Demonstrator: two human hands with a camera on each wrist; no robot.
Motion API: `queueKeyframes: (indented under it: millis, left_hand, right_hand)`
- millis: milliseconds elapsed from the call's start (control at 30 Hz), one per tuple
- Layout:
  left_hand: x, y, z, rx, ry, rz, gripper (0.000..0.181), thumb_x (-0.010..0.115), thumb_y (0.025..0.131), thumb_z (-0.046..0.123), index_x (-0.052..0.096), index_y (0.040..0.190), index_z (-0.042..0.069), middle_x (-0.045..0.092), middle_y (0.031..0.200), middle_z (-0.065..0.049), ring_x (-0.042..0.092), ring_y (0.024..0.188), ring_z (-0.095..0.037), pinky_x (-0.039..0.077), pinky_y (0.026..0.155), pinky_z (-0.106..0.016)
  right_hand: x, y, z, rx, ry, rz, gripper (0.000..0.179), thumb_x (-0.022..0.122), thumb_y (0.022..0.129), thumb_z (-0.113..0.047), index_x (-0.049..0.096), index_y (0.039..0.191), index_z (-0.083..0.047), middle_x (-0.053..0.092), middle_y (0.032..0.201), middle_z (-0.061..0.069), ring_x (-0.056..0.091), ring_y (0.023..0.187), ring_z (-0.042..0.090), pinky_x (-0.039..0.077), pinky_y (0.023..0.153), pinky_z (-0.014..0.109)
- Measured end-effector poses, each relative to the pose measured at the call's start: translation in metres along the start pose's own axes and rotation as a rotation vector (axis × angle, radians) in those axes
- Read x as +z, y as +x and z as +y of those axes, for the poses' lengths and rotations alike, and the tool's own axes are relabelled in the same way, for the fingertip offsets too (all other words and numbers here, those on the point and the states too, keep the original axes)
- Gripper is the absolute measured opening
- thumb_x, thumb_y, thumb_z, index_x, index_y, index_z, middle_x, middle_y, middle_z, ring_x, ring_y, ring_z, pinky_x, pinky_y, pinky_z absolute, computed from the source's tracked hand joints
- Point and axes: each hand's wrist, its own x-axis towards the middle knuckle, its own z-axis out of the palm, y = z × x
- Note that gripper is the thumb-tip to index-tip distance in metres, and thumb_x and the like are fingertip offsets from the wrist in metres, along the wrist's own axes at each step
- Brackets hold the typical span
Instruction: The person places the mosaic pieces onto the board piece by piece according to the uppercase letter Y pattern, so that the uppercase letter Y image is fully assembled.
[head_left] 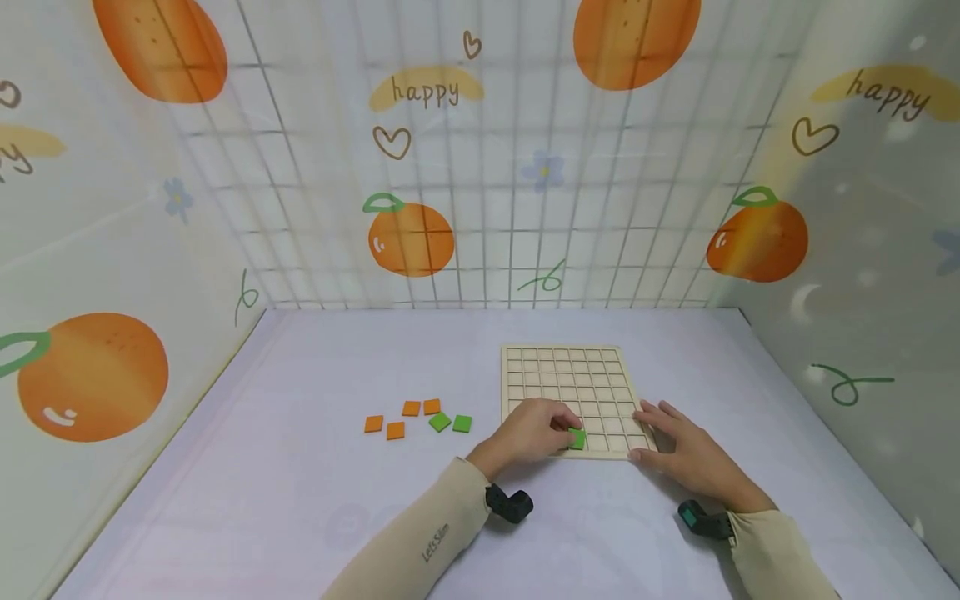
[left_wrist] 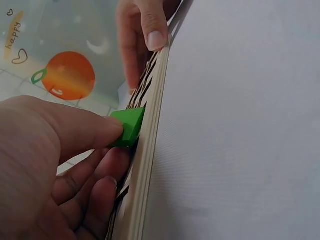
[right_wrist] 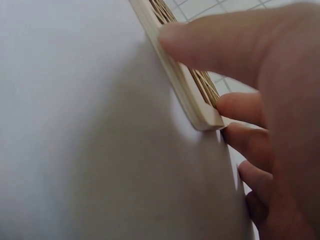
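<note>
The left hand [head_left: 529, 430] pinches a small green square tile [head_left: 577, 439] over the front row of a wooden grid board [head_left: 566, 380]. In the left wrist view, the thumb presses the face of the green tile [left_wrist: 128, 125], which is tilted with one edge down at the grid near the front rim. My right hand [head_left: 686, 454] rests at the board's front right corner. In the right wrist view, its thumb [right_wrist: 200, 46] lies on the front rim, and the index finger touches the right side of the board [right_wrist: 205, 117].
Left of the board lie two loose green tiles [head_left: 462, 424] and several orange tiles [head_left: 395, 430] on the white tabletop [head_left: 315, 500]. Behind the table stands a grid wall [head_left: 480, 250] covered by a printed sheet, with similar sheets at both sides.
</note>
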Motion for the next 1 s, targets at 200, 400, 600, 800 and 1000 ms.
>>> queueKeyframes:
  millis: [200, 400, 600, 800, 1000]
  left_hand:
    - [0.0028, 0.0008, 0.001, 0.02, 0.027, 0.016, 0.009, 0.075, 0.09, 0.019, 0.077, 0.099, 0.02, 0.064, 0.083, 0.019, 0.057, 0.077, 0.002, 0.046, 0.072, -0.019]
    - [0.0049, 0.0012, 0.0012, 0.026, 0.043, 0.024, 0.008, 0.075, 0.09, 0.018, 0.077, 0.098, 0.019, 0.062, 0.08, 0.017, 0.055, 0.074, 0.001, 0.046, 0.069, -0.019]
    - [0.0049, 0.0011, 0.0021, 0.026, 0.051, 0.025, 0.009, 0.076, 0.089, 0.018, 0.077, 0.097, 0.019, 0.061, 0.081, 0.017, 0.055, 0.074, 0.001, 0.046, 0.068, -0.019]
    - [0.0044, 0.0009, 0.0018, 0.03, 0.058, 0.024, 0.01, 0.076, 0.089, 0.017, 0.077, 0.099, 0.018, 0.061, 0.081, 0.016, 0.054, 0.075, 0.0, 0.046, 0.068, -0.019]
    - [0.006, 0.0004, 0.0012, 0.051, 0.081, 0.036, 0.012, 0.075, 0.088, 0.017, 0.078, 0.1, 0.016, 0.06, 0.081, 0.016, 0.054, 0.074, 0.001, 0.045, 0.067, -0.017]
  right_hand:
    - [0.0015, 0.0009, 0.0008, 0.008, -0.004, 0.008, 0.088, 0.074, 0.08, -0.062, 0.052, 0.145, -0.008, 0.033, 0.159, 0.014, 0.016, 0.148, 0.045, 0.021, 0.106, 0.073]
    - [0.0012, 0.0006, 0.0016, -0.022, 0.0, 0.023, 0.085, 0.075, 0.081, -0.06, 0.053, 0.144, -0.008, 0.035, 0.158, 0.014, 0.018, 0.147, 0.045, 0.021, 0.106, 0.073]
    - [0.0017, 0.0005, -0.0007, -0.008, 0.004, 0.018, 0.084, 0.075, 0.082, -0.059, 0.053, 0.145, -0.008, 0.035, 0.159, 0.014, 0.017, 0.147, 0.045, 0.021, 0.106, 0.073]
    - [0.0027, 0.0018, 0.0, 0.002, 0.001, 0.016, 0.085, 0.074, 0.081, -0.06, 0.052, 0.145, -0.008, 0.034, 0.159, 0.015, 0.016, 0.147, 0.045, 0.021, 0.105, 0.074]
    - [0.0032, 0.0025, 0.0022, 0.016, 0.005, 0.008, 0.087, 0.075, 0.081, -0.061, 0.051, 0.145, -0.007, 0.032, 0.16, 0.014, 0.015, 0.148, 0.044, 0.019, 0.106, 0.074]
